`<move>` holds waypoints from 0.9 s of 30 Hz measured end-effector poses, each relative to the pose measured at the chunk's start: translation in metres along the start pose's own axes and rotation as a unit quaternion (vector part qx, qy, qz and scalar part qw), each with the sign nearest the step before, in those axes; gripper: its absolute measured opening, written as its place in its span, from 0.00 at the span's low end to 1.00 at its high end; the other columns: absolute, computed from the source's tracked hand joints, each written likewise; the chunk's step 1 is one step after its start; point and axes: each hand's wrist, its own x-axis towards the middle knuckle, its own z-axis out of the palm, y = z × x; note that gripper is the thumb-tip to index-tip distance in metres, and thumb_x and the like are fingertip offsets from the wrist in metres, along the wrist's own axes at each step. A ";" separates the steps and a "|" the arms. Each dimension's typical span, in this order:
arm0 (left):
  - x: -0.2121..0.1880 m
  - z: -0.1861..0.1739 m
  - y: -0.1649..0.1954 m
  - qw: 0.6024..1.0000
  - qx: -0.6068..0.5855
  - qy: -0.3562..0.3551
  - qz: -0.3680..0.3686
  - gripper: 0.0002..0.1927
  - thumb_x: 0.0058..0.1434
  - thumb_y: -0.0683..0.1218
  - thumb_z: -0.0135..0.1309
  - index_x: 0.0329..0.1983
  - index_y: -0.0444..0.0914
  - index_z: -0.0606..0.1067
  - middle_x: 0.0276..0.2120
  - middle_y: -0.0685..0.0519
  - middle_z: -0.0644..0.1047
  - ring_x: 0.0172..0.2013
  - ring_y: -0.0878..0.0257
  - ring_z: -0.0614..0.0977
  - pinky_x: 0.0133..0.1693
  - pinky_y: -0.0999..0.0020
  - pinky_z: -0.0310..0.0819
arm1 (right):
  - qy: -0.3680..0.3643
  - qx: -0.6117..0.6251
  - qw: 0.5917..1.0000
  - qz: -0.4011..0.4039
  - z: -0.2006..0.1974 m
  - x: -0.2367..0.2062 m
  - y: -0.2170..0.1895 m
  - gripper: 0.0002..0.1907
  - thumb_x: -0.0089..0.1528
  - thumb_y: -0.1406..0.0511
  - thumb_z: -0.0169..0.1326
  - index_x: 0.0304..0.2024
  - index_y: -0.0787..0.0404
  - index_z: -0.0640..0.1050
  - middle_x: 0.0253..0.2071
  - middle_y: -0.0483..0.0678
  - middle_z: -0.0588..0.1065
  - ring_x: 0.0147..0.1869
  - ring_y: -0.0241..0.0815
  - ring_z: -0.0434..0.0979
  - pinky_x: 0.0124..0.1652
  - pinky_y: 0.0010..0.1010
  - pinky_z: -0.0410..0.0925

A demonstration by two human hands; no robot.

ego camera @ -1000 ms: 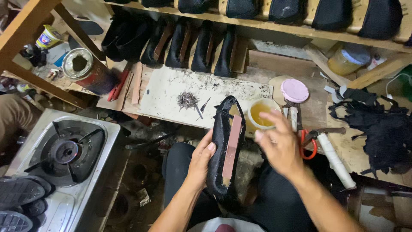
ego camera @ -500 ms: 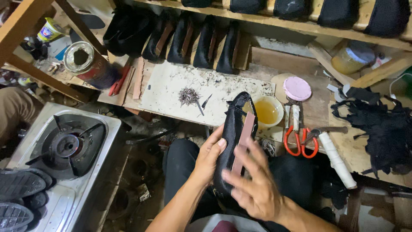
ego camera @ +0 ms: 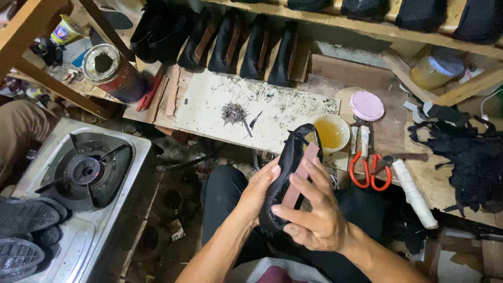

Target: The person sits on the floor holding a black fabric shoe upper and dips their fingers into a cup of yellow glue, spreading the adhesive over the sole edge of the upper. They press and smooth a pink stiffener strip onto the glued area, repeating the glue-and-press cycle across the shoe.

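Hands of the person meet over the lap, just in front of the near edge of the worktop [ego camera: 220, 107]: the left hand [ego camera: 258, 189] grasps a black shoe upper [ego camera: 285, 173] from its left side, and the right hand [ego camera: 314, 217] lies on it with spread fingers, touching the brown strip [ego camera: 299, 175] on its inner side. Near the shoe's tip, on the worktop, stand a bowl of yellow glue [ego camera: 331, 133], a small heap of nails [ego camera: 233, 112] and orange-handled scissors [ego camera: 367, 167], while a gas stove [ego camera: 86, 173] sits low at the left.
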 end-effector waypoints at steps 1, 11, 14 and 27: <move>0.000 0.001 0.001 1.000 0.001 -0.005 0.000 0.29 0.70 0.51 0.47 0.72 0.34 0.65 0.59 0.49 0.76 0.54 0.63 0.78 0.56 0.68 0.73 | -0.010 0.005 1.000 -0.012 0.000 0.000 0.000 0.17 0.69 0.53 0.50 0.52 0.48 0.84 0.72 0.53 0.61 0.80 0.63 0.51 0.75 0.60 0.46; -0.001 0.004 0.008 1.000 -0.024 -0.008 -0.014 0.30 0.70 0.52 0.47 0.71 0.34 0.65 0.58 0.46 0.76 0.54 0.60 0.79 0.56 0.64 0.73 | -0.006 0.003 0.999 -0.044 0.000 -0.002 -0.002 0.16 0.69 0.52 0.51 0.49 0.46 0.85 0.69 0.50 0.64 0.80 0.59 0.53 0.75 0.61 0.46; -0.003 0.003 0.009 0.999 -0.014 -0.021 0.019 0.31 0.69 0.52 0.47 0.73 0.34 0.63 0.61 0.48 0.75 0.57 0.62 0.78 0.60 0.65 0.71 | -0.002 0.010 1.000 -0.028 -0.005 -0.004 -0.006 0.15 0.69 0.53 0.50 0.48 0.49 0.84 0.67 0.52 0.65 0.79 0.60 0.56 0.75 0.61 0.49; -0.006 -0.007 0.003 0.987 0.097 -0.028 0.121 0.36 0.66 0.48 0.51 0.75 0.31 0.59 0.67 0.43 0.70 0.63 0.58 0.74 0.64 0.63 0.66 | 0.002 -0.064 0.998 0.004 -0.008 0.000 -0.018 0.15 0.68 0.55 0.52 0.50 0.50 0.84 0.67 0.55 0.65 0.77 0.60 0.57 0.74 0.59 0.50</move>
